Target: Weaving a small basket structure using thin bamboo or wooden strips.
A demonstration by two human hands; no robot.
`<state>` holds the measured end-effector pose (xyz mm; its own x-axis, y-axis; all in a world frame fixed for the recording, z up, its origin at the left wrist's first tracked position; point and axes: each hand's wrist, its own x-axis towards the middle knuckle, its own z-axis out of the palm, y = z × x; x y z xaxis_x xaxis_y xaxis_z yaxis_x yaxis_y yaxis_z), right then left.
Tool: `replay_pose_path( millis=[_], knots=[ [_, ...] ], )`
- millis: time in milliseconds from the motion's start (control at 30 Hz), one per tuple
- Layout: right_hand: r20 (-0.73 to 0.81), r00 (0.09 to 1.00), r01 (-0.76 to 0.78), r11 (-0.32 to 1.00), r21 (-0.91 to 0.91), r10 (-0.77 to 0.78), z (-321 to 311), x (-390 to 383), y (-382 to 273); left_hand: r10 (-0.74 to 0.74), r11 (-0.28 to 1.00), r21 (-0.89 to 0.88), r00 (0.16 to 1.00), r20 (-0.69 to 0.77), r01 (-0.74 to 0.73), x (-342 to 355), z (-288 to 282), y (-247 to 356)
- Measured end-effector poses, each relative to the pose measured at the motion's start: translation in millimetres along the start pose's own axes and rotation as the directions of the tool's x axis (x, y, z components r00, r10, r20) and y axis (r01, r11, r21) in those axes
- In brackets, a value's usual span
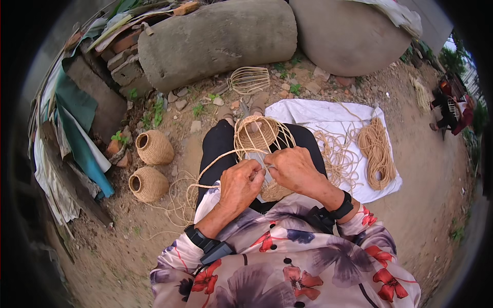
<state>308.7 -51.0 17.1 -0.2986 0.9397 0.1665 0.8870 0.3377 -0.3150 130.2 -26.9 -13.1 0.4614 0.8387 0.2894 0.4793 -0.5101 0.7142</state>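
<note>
A partly woven basket (pixel 258 134) lies across my lap, its bare ribs curving up between woven coils at both ends. Over the ribs my left hand (pixel 240 186) is closed, pinching straw-coloured cord (pixel 209 165) that loops out to the left. My right hand (pixel 292 167) meets it with thumb and fingertips pressed together on the cord beside a rib. The exact grip between the fingertips is partly hidden by the fingers.
Two finished round woven pots (pixel 155 147) sit on the dirt at left, near loose cord. To the right, a white sheet (pixel 303 109) bears a coiled cord bundle (pixel 377 154). A bare rib frame (pixel 248 80) lies ahead, before a stone cylinder (pixel 218 41). Another person (pixel 454 110) is far right.
</note>
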Motion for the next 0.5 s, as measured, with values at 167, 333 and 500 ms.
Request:
replay_pose_path(
  millis=[167,333,500],
  knots=[
    [-0.043,0.999,0.035,0.989,0.144,-0.029,4,-2,4,-0.053,0.997,-0.043,0.992,0.115,0.059,-3,-3,-4],
    [-0.012,0.999,-0.03,0.886,0.462,0.04,-4,-8,12,-0.122,0.993,0.031,0.975,0.185,0.118,-7,-6,-26],
    [0.169,0.951,-0.277,0.475,0.835,0.258,-27,-31,28,-0.012,0.991,0.134,0.998,0.06,0.004,-13,-16,-19]
  ],
)
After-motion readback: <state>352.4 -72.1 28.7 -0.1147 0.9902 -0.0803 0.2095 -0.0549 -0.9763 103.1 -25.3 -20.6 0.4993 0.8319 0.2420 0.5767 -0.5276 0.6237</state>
